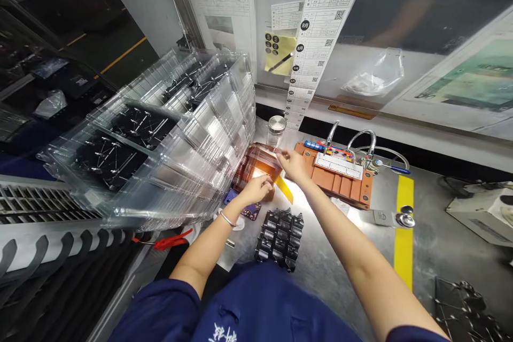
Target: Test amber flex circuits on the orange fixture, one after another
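Note:
My left hand (257, 188) is closed on the near edge of an amber-tinted clear box (258, 164) on the steel bench. My right hand (294, 163) pinches the box's far right corner, fingers curled. The box sits just right of a tall stack of clear plastic trays (168, 139) holding black parts. A cluster of black plastic parts (279, 239) lies on the bench in front of my body, below both hands. A silver bangle circles my left wrist.
An orange-brown fixture (340, 179) with a white strip and cables stands right of my hands. A small metal-lidded jar (276, 129) is behind the box. Yellow tape (404, 235) runs down the bench; red-handled pliers (166, 242) lie at left. Papers hang on the back panel.

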The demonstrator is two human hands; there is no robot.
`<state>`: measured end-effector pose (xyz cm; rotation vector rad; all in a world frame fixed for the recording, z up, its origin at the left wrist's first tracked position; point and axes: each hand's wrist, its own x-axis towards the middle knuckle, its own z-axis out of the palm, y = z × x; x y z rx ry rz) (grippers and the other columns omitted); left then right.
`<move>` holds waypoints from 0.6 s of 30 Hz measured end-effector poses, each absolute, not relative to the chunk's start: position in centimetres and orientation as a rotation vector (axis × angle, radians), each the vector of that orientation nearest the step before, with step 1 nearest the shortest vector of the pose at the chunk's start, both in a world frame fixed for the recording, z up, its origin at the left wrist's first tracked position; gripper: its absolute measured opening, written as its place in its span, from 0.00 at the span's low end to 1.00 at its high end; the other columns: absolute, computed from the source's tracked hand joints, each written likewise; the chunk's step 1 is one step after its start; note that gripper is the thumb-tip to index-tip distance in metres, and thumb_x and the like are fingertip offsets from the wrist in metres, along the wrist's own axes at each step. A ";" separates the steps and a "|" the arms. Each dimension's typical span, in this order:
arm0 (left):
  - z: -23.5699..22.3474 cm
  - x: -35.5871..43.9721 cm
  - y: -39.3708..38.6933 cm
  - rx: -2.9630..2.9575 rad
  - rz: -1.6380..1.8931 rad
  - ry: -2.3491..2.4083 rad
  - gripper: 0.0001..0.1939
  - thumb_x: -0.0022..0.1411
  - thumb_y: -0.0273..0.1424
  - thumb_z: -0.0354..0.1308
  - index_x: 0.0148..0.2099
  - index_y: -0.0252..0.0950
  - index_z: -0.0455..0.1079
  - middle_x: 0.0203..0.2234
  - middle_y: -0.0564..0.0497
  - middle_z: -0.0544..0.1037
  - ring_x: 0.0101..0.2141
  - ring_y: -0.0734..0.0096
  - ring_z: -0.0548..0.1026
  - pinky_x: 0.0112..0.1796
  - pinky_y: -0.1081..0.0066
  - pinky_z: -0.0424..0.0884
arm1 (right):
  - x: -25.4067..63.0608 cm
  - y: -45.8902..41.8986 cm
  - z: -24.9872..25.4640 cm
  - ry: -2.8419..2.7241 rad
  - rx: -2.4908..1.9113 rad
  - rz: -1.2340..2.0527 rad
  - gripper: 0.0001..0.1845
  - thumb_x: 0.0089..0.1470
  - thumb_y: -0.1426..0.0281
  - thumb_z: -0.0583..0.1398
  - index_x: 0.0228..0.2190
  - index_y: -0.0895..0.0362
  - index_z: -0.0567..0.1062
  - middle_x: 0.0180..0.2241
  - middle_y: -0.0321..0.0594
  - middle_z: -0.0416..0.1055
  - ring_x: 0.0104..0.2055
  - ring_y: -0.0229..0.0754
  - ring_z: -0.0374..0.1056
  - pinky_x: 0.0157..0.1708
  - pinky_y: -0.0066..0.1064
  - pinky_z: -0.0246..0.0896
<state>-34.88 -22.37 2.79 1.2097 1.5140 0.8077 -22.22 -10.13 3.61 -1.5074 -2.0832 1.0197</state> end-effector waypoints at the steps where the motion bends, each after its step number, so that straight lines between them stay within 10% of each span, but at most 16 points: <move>1: 2.4 -35.0 -22.2 1.164 0.818 1.522 0.09 0.58 0.24 0.50 0.40 0.32 0.69 0.25 0.52 0.75 0.26 0.74 0.73 0.31 0.72 0.71 | -23.4 -8.8 2.9 -2.029 -1.566 0.948 0.19 0.56 0.62 0.56 0.46 0.58 0.73 0.45 0.49 0.74 0.48 0.51 0.68 0.48 0.41 0.61; 8: 1.2 -36.9 -23.7 0.972 0.953 1.549 0.13 0.60 0.37 0.54 0.40 0.32 0.69 0.27 0.49 0.74 0.24 0.73 0.73 0.25 0.71 0.72 | -28.3 -3.4 0.0 -1.976 -1.601 0.941 0.06 0.53 0.70 0.55 0.33 0.57 0.71 0.40 0.52 0.73 0.50 0.54 0.64 0.49 0.45 0.58; 18: 7.4 -39.6 -25.1 1.643 1.029 1.425 0.09 0.63 0.33 0.54 0.37 0.35 0.74 0.59 0.40 0.64 0.61 0.59 0.60 0.61 0.53 0.53 | -19.9 -11.5 6.7 -2.326 -0.895 1.762 0.03 0.48 0.71 0.60 0.25 0.58 0.71 0.26 0.36 0.76 0.31 0.39 0.73 0.32 0.29 0.67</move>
